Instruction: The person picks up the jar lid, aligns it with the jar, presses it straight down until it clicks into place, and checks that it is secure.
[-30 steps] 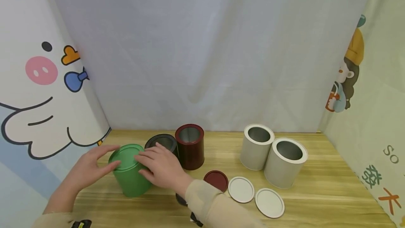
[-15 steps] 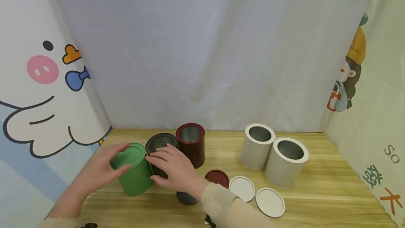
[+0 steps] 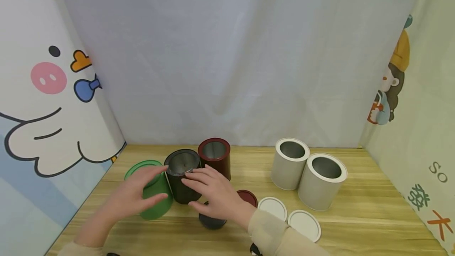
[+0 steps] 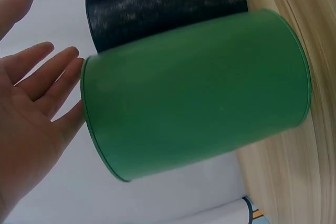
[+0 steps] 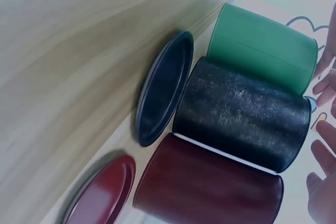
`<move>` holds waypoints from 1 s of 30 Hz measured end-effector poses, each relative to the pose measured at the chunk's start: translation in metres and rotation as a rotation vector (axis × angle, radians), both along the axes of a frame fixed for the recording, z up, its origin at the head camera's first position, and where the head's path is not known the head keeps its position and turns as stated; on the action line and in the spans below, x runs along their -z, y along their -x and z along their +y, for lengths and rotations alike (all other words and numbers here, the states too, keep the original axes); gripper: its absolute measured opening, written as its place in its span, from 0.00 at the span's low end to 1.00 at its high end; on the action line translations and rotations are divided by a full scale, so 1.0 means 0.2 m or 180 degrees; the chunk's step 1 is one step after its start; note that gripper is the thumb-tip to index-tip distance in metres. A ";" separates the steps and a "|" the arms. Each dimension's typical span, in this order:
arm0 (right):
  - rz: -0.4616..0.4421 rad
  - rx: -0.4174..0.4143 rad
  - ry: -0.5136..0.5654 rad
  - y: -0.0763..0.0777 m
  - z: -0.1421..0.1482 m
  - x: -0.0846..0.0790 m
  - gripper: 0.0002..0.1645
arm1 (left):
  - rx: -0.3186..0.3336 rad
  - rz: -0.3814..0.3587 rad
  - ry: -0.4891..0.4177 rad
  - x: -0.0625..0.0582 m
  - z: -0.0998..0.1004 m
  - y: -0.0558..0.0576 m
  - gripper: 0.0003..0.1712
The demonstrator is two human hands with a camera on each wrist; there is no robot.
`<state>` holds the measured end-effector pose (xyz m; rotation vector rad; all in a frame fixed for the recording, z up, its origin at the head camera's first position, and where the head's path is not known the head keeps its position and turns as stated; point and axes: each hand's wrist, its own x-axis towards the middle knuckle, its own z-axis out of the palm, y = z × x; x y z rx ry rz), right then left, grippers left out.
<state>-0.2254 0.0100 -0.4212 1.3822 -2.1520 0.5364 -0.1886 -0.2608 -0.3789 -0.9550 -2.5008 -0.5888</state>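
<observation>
My left hand (image 3: 133, 194) hovers over the green can (image 3: 160, 202), thumb and fingers spread. In the left wrist view its fingertips lie at the upper rim of the green can (image 4: 199, 95); whether they touch I cannot tell. A green lid sits on that can, partly hidden by the hand. Beside it stands the uncovered black can (image 3: 183, 191). My right hand (image 3: 220, 194), fingers loosely bent, is just right of the black can's rim and holds nothing. Below this hand a black lid (image 3: 212, 222) leans or lies on the table, as the right wrist view shows (image 5: 165, 90).
Touching the black can is an uncovered dark red can (image 3: 222, 169). A dark red lid (image 3: 249, 197) and two white lids (image 3: 303, 224) lie on the wooden table (image 3: 369, 216). Two uncovered white cans (image 3: 284, 175) stand farther right. Curtains enclose the back and sides.
Both hands have moved right, away from the green can's lid toward the black can. The black lid has come into fuller view. Cans and lids stay in place.
</observation>
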 end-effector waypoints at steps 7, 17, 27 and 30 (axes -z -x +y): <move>-0.0093 0.0008 -0.0107 -0.01 0.09 0.02 0.34 | 0.0064 0.0024 0.0010 0.01 0.09 -0.02 0.40; -0.0169 0.0009 -0.0229 -0.02 0.21 0.07 0.37 | 0.0173 -0.0111 -0.0028 0.04 0.25 -0.06 0.39; -0.0361 0.0125 -0.0287 0.00 0.31 0.11 0.36 | 0.0130 -0.0352 -0.0035 0.17 0.40 -0.07 0.39; -0.0448 0.0182 -0.0291 0.00 0.34 0.13 0.35 | 0.0039 -0.0489 -0.0023 0.22 0.42 -0.08 0.39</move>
